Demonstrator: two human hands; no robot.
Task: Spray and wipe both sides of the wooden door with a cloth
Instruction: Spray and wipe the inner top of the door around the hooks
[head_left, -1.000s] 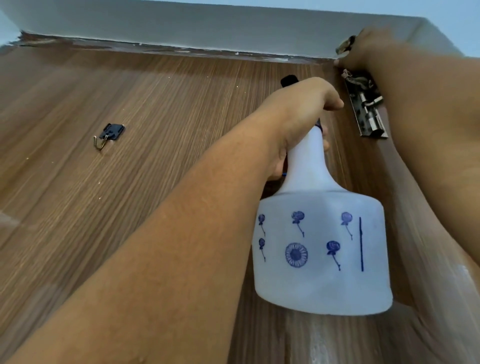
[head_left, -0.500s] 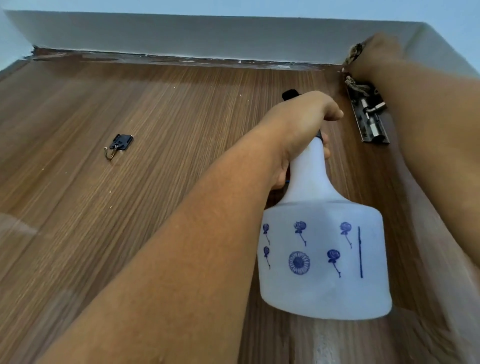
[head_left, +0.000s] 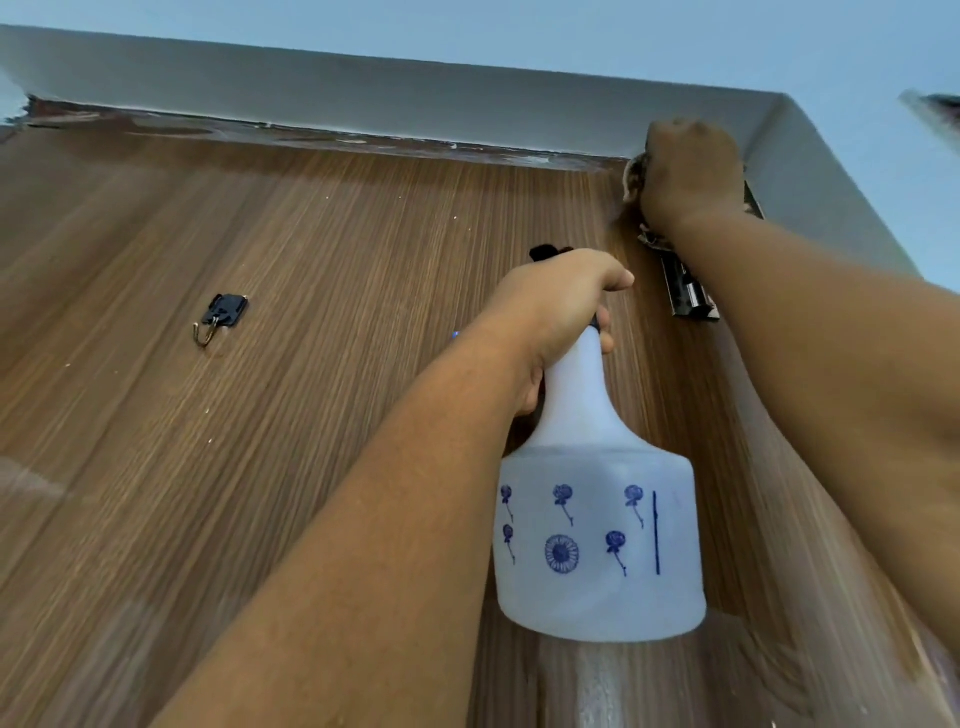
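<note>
The wooden door (head_left: 322, 332) fills the view, seen from below up to its top edge. My left hand (head_left: 558, 306) grips the neck and trigger of a white spray bottle (head_left: 597, 540) printed with blue flowers, its black nozzle aimed at the upper door. My right hand (head_left: 688, 174) holds a cloth (head_left: 635, 176) pressed against the door's top right corner; only a small edge of the cloth shows beside the fist.
A black adhesive hook (head_left: 221, 317) is stuck to the door at the left. A metal slide bolt (head_left: 688, 293) sits near the right edge, partly behind my right forearm. The white door frame (head_left: 415, 98) runs along the top and right.
The view has dropped slightly, so door and hook sit lower in frame. My right hand with the cloth has shifted a little at the top corner. The bottle stays aimed the same way.
</note>
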